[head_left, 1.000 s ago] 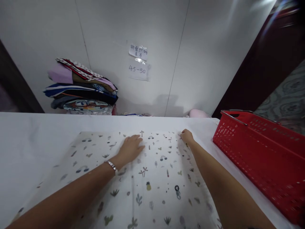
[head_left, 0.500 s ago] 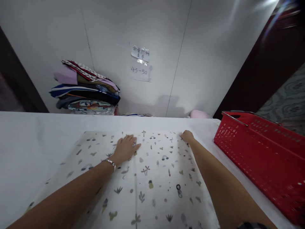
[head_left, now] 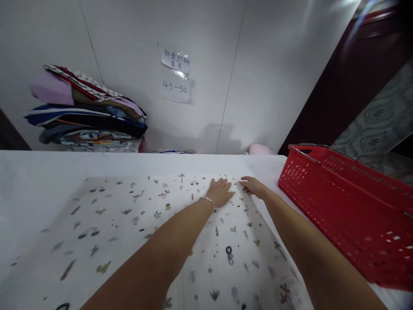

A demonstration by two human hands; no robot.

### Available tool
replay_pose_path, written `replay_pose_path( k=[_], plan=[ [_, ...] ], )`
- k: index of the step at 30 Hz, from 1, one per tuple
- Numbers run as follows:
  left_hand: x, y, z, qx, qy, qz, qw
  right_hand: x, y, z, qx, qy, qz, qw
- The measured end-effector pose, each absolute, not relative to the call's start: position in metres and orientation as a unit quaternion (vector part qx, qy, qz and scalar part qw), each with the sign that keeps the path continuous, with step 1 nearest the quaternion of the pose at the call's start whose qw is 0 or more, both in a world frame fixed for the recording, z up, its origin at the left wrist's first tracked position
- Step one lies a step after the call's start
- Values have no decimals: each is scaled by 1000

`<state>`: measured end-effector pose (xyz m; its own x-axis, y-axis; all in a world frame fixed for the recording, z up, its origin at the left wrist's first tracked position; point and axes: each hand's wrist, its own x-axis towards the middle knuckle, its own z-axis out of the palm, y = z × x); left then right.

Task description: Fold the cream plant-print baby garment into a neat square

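Both arms stretched forward, left hand (head_left: pixel 220 192) flat, fingers spread on printed cloth (head_left: pixel 135 228) on white table (head_left: pixel 32 181), right hand (head_left: pixel 254 186) pinching cloth's far corner, red basket (head_left: pixel 348 206) at right

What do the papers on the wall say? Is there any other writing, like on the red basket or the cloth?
"45-50": handwritten on the lower paper note taped to the white wall.
Upper paper note: handwritten characters in two rows, too blurred to read.
Red basket: no writing shows.
Printed cloth under the hands: only small pictures of plants and shapes, no words.
Stack of folded fabrics: patterns only, no readable text.
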<state>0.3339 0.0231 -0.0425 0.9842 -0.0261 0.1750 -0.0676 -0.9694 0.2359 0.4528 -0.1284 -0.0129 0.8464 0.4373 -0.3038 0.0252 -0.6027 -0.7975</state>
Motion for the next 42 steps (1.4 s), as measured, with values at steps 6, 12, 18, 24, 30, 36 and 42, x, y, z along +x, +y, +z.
replay_pose_path(
  k=[6, 12, 18, 24, 30, 36, 42],
  plan=[
    [334, 23, -48, 991, -28, 86, 97, 433, -145, -13, -880, -143, 269, 366],
    [333, 24, -45, 991, -37, 71, 103, 413, -153, -12, -945, -181, 155, 223],
    [320, 23, -33, 982, -7, 89, 169, 381, -185, -16, -928, -204, 142, 277],
    [244, 21, -20, 974, -76, 41, 208, 340, -253, -21, -917, -184, 171, 310],
    [126, 24, -15, 975, -89, 21, 204, 295, -316, -33, -926, -183, 158, 291],
    [10, 40, -8, 987, -3, 38, 155, 252, -348, -33, -949, -136, 115, 262],
    [-86, 52, -15, 993, 43, 73, 77, 227, -357, -24, -940, -112, 150, 286]
  ],
)
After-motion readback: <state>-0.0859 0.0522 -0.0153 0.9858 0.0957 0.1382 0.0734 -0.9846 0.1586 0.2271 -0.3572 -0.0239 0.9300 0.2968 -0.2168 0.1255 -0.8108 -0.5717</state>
